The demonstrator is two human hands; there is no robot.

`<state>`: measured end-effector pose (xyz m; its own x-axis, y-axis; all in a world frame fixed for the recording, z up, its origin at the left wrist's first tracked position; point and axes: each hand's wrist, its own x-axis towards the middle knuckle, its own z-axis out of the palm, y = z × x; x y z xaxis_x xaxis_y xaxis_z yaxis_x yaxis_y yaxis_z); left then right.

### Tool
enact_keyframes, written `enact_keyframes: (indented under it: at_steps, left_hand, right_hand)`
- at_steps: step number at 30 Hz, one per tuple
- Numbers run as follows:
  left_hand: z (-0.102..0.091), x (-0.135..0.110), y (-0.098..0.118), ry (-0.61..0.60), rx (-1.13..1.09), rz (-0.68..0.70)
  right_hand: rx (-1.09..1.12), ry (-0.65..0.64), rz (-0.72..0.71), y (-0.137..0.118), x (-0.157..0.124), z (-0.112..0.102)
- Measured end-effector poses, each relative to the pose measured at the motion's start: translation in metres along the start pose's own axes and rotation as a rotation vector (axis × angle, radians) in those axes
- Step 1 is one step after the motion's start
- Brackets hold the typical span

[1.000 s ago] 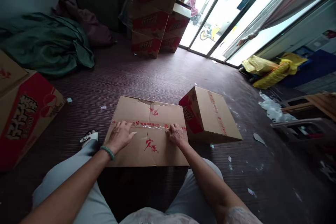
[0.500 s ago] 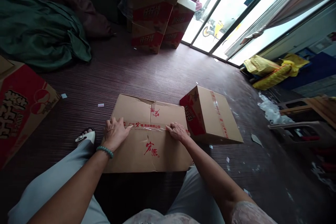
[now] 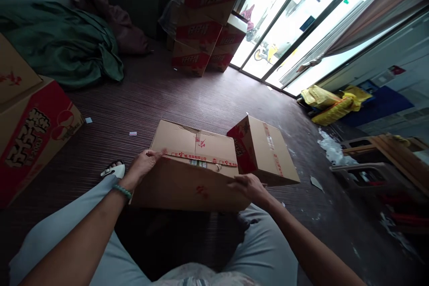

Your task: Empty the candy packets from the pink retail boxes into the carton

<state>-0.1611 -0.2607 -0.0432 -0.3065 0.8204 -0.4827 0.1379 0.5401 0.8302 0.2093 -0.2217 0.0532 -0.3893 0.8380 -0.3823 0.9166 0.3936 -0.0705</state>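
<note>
A brown cardboard box (image 3: 181,140) with red print sits on the floor between my legs. Its near top flap (image 3: 187,187) is tilted up, leaving a narrow gap along the printed tape (image 3: 191,156); a little of the contents shows through, too small to name. My left hand (image 3: 144,165), with a green bead bracelet on its wrist, pinches the flap at its left corner. At the right end, my right hand (image 3: 250,186) grips the flap's edge, fingers on top. A second taped box (image 3: 268,147) stands close by on the right.
A red-and-brown box (image 3: 43,129) stands at left. Behind it lies a green cloth heap (image 3: 73,44). Stacked cartons (image 3: 201,31) rise near the glass door (image 3: 268,22). To the right are yellow sacks (image 3: 331,103), white plastic (image 3: 330,147) and stools (image 3: 368,174). Paper scraps dot the floor.
The near flap has come up from lying flat, opening a gap by the tape. Both hands have shifted from the box top to the flap's two ends.
</note>
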Motion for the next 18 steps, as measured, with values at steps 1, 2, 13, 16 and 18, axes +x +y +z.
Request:
enact_keyframes:
  at_steps: [1,2,13,16,18]
  left_hand:
    - [-0.006,-0.011,0.000,-0.103,-0.116,0.038]
    - [-0.013,-0.024,0.000,-0.216,-0.200,0.075]
    - [-0.006,-0.165,-0.087,0.385,-0.697,-0.177]
    - [0.014,-0.179,-0.083,0.228,-1.013,-0.464]
    - [0.020,-0.179,-0.075,0.066,-1.190,-0.517]
  right_hand:
    - [-0.002,0.047,-0.046,-0.002,-0.025,0.003]
    - [-0.005,0.101,-0.085,-0.006,-0.049,0.010]
    - [-0.158,0.616,-0.196,-0.024,-0.128,0.080]
    - [-0.189,0.595,-0.194,-0.020,-0.119,0.071]
    - [-0.209,0.528,-0.255,-0.019,-0.121,0.067]
